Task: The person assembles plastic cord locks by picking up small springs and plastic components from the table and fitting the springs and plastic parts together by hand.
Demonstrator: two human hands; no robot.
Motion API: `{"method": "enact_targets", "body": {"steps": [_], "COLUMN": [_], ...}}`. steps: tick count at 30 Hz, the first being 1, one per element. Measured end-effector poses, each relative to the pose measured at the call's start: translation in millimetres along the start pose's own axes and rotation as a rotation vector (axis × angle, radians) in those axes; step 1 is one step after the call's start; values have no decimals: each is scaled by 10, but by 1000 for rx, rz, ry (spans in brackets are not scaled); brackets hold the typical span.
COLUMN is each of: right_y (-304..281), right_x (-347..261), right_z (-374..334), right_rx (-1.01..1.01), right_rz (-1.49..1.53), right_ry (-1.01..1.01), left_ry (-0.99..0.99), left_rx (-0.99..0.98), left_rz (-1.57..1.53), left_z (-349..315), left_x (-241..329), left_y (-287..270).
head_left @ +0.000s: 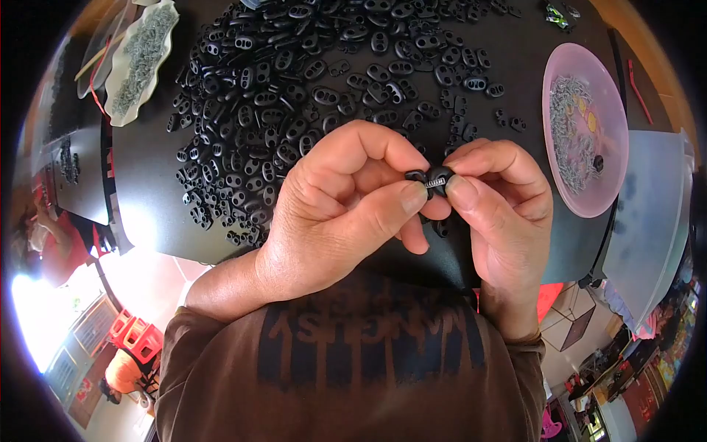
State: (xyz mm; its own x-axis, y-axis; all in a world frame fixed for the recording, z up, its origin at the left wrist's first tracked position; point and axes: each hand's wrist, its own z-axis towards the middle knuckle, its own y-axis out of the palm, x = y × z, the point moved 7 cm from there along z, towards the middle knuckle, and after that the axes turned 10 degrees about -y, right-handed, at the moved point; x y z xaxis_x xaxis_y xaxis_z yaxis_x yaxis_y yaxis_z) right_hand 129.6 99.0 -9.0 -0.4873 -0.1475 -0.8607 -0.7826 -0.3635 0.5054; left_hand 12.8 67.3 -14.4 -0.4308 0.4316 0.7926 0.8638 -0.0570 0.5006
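Observation:
My left hand (pixel 331 206) pinches a small black plastic cord-lock part (pixel 416 176) between thumb and forefinger. My right hand (pixel 508 202) grips the other black cord-lock piece (pixel 441 173) the same way. A short silver spring (pixel 435 183) bridges the two pieces, which sit nearly end to end in front of my chest. Fingertips cover much of both pieces. Beyond my hands, a large heap of black two-holed cord-lock parts (pixel 258 96) spreads over the dark table (pixel 151 177).
At the right stands a pink oval basin (pixel 622 132) with many small springs (pixel 574 140) in it. A pale wavy-edged tray (pixel 119 110) of springs lies at the far left. Red stools (pixel 136 335) and a person in orange (pixel 124 372) appear at lower left.

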Motion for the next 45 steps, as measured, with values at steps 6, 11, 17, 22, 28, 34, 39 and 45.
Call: {"method": "enact_targets", "body": {"steps": [6,11,17,22,28,34,39,45], "right_y": [14,-55,-17,13,2,-4,0,6], "right_x": [38,98,85,56,77,37,-1,-13], "right_z": [-18,-60,-54,-37,-35,-37,-16,-21], "right_rx": [37,67,63,-14,6,62,47,68], "right_rz": [42,5,35,53,38,-47,-94,-1], "right_ry": [61,178,220,130,86,70,3,-21], "left_ry": [8,49,48,52,44,45,24,39], "left_rx": [12,46,64,31,42,25,30,65], "left_rz": [-3,12,65,49,58,79,94,99], "left_z": [8,-3,-9,-9,-11,-13,-7,-2], "left_x": [-5,18,34,42,28,48,48,41], "left_y": [20,-7,-8,-8,6,9,22,31]}}
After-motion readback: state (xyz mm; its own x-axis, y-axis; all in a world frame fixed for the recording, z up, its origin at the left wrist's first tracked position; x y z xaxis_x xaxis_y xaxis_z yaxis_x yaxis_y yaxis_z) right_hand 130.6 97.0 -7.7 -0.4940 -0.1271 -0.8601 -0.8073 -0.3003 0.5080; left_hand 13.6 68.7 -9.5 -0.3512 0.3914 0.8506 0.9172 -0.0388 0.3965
